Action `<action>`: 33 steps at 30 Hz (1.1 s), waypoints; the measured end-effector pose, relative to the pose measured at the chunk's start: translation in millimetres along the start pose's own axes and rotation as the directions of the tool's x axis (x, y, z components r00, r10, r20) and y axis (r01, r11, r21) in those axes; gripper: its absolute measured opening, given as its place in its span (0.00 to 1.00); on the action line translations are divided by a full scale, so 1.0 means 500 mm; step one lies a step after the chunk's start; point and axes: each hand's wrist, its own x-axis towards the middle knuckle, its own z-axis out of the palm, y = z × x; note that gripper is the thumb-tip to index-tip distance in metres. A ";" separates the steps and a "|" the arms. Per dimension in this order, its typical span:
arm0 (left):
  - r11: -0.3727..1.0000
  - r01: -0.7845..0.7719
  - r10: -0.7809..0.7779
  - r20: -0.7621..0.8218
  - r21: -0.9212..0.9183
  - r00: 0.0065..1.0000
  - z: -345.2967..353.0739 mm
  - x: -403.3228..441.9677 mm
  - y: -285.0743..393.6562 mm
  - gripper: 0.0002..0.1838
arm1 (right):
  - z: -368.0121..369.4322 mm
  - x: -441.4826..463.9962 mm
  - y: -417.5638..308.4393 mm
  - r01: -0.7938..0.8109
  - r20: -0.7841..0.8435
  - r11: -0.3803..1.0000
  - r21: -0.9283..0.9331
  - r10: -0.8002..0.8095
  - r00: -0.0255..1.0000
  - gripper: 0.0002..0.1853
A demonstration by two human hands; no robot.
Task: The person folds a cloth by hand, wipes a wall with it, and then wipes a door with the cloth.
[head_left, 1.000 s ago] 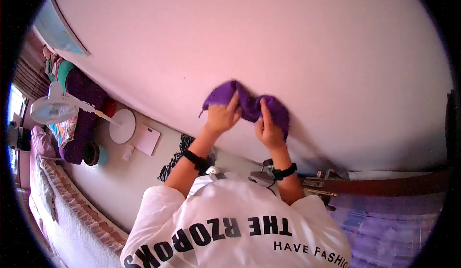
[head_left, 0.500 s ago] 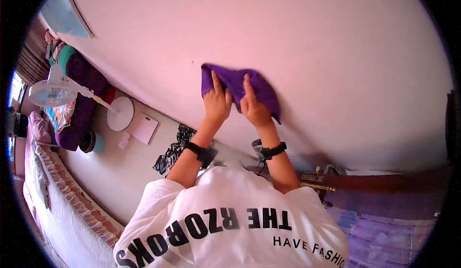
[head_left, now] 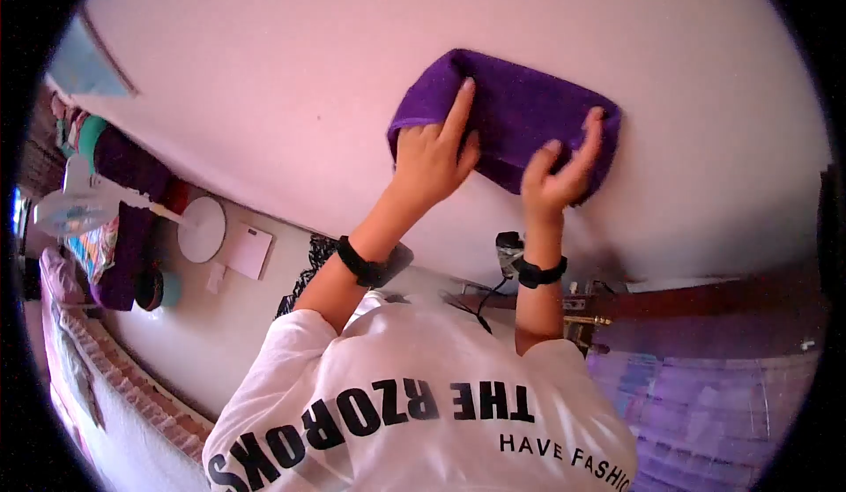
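A purple cloth (head_left: 520, 108) is spread against the pale pink wall (head_left: 291, 42), its left side folded over. At the cloth's lower left, my left hand (head_left: 434, 155) grips the edge, with the index finger extended over the fabric and other fingers tucked into the fold. My right hand (head_left: 557, 179) holds the lower right part; thumb and a raised finger show in front, slightly blurred, and the remaining fingers are hidden. Black bands circle both of my wrists.
On the left are a white fan (head_left: 203, 229), a pink-white scale-like square (head_left: 249, 252) on the floor, and a bed (head_left: 150, 430) with a ruffled edge. A dark wooden ledge (head_left: 705, 302) and purple curtain-like fabric (head_left: 705, 413) lie at lower right. A framed picture (head_left: 84, 60) hangs upper left.
Both hands have moved up and to the right along the wall with the cloth. They are farther apart, and the cloth is spread wider. The view has shifted slightly.
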 end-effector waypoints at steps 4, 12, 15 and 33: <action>0.992 -0.100 0.114 -0.205 0.077 0.972 0.078 -0.047 -0.047 0.29 | 0.017 -0.127 0.054 -0.101 0.249 0.992 -0.073 0.117 0.962 0.34; 0.997 0.062 -0.071 0.201 0.049 0.977 0.137 -0.207 -0.096 0.29 | 0.029 -0.289 0.088 -0.207 0.409 0.978 -0.026 0.199 0.891 0.36; 0.999 -0.007 0.007 0.004 0.043 1.000 0.103 -0.169 -0.083 0.31 | -0.005 -0.189 0.071 0.029 0.327 0.999 -0.042 -0.014 0.945 0.33; 0.991 0.124 -0.120 0.099 -0.040 0.988 0.062 -0.188 -0.060 0.40 | 0.046 -0.190 -0.004 -0.099 0.849 0.986 0.136 -0.064 0.525 0.33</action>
